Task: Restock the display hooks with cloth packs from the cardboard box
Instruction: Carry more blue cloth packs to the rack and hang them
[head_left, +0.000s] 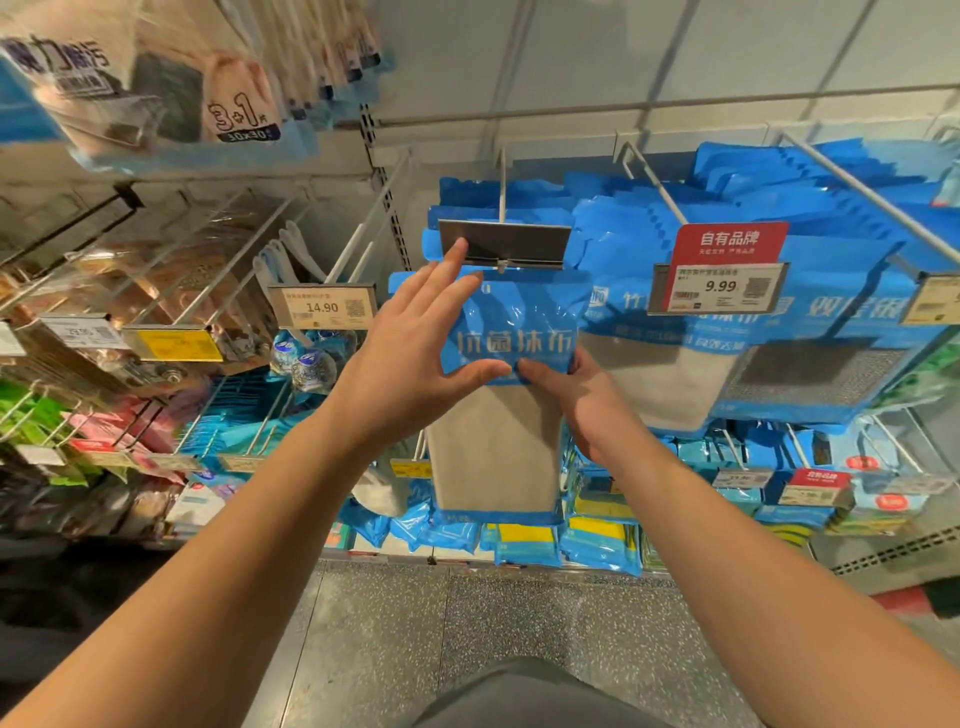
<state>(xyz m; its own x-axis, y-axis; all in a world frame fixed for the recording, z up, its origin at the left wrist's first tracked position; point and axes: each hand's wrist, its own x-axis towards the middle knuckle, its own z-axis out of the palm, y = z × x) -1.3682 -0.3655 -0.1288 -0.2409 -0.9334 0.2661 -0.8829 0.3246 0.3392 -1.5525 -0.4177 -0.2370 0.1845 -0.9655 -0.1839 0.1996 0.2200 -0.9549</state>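
Both hands (488, 364) on cloth pack (511, 332), hook tip hidden

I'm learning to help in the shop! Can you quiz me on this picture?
1. True or false: the right hand pinches the blue cloth pack at its middle.
2. Which price shows under the red sign? A) 14.90 B) 9.99 C) 3.50
3. Fill in: the left hand has its fingers ____ against the pack.

Key: 1 true. 2 B. 3 straight; its fingertips reach up beside the blank grey tag holder on the hook.
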